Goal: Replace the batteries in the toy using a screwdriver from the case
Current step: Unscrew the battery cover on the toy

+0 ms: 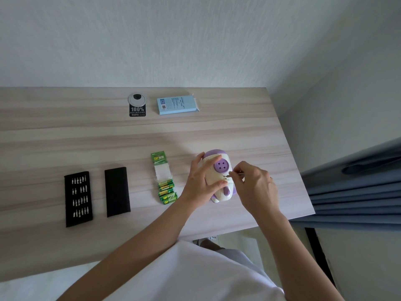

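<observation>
left hand (199,181) grips cream-and-purple plastic toy (217,178) on wooden bench (86,137) | right hand (258,187) pinches thin metal screwdriver (230,176), tip on toy

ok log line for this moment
left hand: holds toy | right hand: pinches screwdriver, tip at toy | batteries: on table, left of toy

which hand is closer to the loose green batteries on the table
Left. The left hand grips the toy just right of the green batteries, not touching them. The right hand pinches the screwdriver on the toy's far side, farther away.
</observation>
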